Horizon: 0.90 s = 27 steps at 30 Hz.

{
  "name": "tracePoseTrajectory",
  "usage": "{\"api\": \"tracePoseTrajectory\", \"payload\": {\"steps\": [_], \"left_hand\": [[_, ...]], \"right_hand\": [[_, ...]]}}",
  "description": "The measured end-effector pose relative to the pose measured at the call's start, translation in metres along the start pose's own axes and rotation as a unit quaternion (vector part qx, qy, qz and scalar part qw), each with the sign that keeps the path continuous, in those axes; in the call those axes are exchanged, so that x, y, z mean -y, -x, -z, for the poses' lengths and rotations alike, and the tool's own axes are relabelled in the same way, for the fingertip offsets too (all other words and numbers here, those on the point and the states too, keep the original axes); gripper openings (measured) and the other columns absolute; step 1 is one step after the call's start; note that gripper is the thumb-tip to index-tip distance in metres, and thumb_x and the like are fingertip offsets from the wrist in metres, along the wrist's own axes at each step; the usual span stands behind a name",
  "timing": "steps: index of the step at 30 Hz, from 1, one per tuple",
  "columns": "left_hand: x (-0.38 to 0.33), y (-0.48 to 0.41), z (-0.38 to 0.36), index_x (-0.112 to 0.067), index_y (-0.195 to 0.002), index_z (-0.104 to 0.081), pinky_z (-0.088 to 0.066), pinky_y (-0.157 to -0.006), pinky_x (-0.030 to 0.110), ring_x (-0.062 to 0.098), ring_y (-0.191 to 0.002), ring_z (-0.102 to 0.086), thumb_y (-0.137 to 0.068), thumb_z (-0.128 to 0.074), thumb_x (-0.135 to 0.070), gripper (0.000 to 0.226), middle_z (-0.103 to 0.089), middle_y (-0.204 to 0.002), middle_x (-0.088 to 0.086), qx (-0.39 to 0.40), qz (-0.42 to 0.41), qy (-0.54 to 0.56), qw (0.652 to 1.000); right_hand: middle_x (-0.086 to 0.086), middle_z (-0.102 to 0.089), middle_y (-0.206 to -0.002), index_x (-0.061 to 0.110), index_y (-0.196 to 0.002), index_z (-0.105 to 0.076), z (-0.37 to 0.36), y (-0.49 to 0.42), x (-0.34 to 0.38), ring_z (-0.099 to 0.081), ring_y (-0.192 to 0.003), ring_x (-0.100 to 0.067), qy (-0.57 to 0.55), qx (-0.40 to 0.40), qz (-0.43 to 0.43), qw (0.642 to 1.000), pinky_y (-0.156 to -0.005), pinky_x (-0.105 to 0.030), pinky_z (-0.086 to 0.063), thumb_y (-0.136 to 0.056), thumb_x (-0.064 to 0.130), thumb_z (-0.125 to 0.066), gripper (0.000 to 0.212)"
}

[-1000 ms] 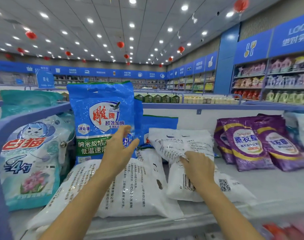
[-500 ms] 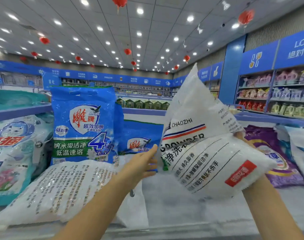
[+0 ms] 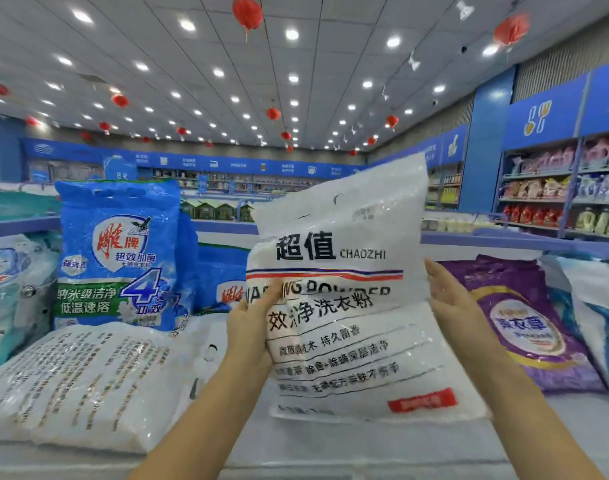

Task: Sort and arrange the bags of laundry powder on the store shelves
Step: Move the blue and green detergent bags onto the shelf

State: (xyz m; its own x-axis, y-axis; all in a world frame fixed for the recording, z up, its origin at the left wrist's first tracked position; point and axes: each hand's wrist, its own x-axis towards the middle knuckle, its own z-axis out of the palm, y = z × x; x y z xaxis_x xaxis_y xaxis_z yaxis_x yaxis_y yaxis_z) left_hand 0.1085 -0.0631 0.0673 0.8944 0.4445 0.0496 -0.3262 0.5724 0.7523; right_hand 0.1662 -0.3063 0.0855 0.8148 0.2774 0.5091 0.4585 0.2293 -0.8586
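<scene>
I hold a white laundry powder bag [image 3: 344, 306] printed "CHAOZHI" upright in front of me, its front facing me and its bottom near the shelf. My left hand [image 3: 256, 322] grips its left edge, thumb across the front. My right hand [image 3: 450, 301] presses flat against its right edge with straight fingers. A second white bag [image 3: 88, 379] lies flat at the left. Behind that flat bag stands a tall blue bag [image 3: 119, 251], and another blue bag [image 3: 221, 275] sits partly hidden behind the held one.
Purple bags [image 3: 519, 327] lean at the right, with a blue and white bag [image 3: 604, 306] beyond them. A pale bag with a cat print [image 3: 8, 282] stands at the far left. The grey shelf surface [image 3: 365, 452] runs below. Store aisles and stocked shelves [image 3: 538, 202] fill the background.
The white bag was lifted off the shelf by my right hand and turned upright facing me. My left hand left the blue bag and took the white bag's left edge.
</scene>
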Motion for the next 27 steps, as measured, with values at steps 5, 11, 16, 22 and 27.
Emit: {"api": "tracePoseTrajectory", "payload": {"steps": [5, 11, 16, 22, 27], "left_hand": [[0.001, -0.001, -0.001, -0.004, -0.132, -0.051, -0.05, -0.093, 0.053, 0.033, -0.109, -0.063, -0.068, -0.084, -0.026, 0.075, -0.065, -0.121, 0.015, -0.092, -0.121, -0.028, 0.988], [0.02, 0.032, 0.004, -0.026, -0.09, -0.073, -0.058, -0.082, 0.043, 0.015, -0.085, -0.072, -0.077, -0.077, -0.028, 0.014, -0.075, -0.088, -0.005, -0.085, -0.226, -0.144, 0.96], [-0.018, 0.036, 0.03, -0.027, -0.097, -0.072, -0.058, -0.061, 0.03, 0.019, -0.083, -0.072, -0.06, -0.069, -0.055, 0.046, -0.075, -0.093, 0.001, 0.008, -0.237, -0.177, 0.955], [-0.063, 0.005, 0.007, -0.014, -0.083, -0.062, -0.056, -0.058, 0.033, 0.022, -0.066, -0.063, -0.093, -0.058, -0.032, 0.021, -0.065, -0.077, 0.008, -0.031, -0.17, -0.216, 0.961], [-0.08, -0.003, -0.005, -0.013, -0.077, -0.065, -0.056, -0.05, 0.024, 0.006, -0.056, -0.066, -0.088, -0.066, -0.015, 0.01, -0.069, -0.066, -0.006, 0.001, -0.344, -0.302, 0.889]], "right_hand": [[0.0, -0.059, -0.131, 0.024, -0.138, -0.037, 0.008, 0.013, 0.0, -0.055, -0.121, -0.012, -0.043, 0.153, 0.017, 0.987, -0.087, -0.018, -0.049, -0.065, 0.034, -0.081, 0.085], [-0.007, -0.069, -0.1, 0.006, -0.117, -0.057, -0.039, -0.026, -0.006, -0.067, -0.087, -0.022, -0.068, -0.108, -0.103, 0.986, -0.066, -0.03, -0.055, -0.094, 0.021, -0.054, 0.027], [-0.005, -0.074, -0.09, 0.012, -0.099, -0.066, -0.045, -0.044, 0.006, -0.072, -0.081, -0.022, -0.056, -0.066, -0.006, 0.996, -0.063, -0.029, -0.058, -0.092, 0.012, -0.057, 0.011], [-0.002, -0.073, -0.096, 0.02, -0.112, -0.057, -0.046, -0.046, 0.007, -0.071, -0.085, -0.02, -0.172, -0.03, -0.026, 0.984, -0.063, -0.033, -0.058, -0.095, 0.009, -0.048, 0.022], [0.0, -0.075, -0.093, 0.021, -0.103, -0.063, -0.037, -0.047, 0.02, -0.071, -0.088, -0.021, -0.115, -0.025, 0.012, 0.993, -0.073, -0.04, -0.059, -0.086, 0.03, -0.059, 0.019]]}}
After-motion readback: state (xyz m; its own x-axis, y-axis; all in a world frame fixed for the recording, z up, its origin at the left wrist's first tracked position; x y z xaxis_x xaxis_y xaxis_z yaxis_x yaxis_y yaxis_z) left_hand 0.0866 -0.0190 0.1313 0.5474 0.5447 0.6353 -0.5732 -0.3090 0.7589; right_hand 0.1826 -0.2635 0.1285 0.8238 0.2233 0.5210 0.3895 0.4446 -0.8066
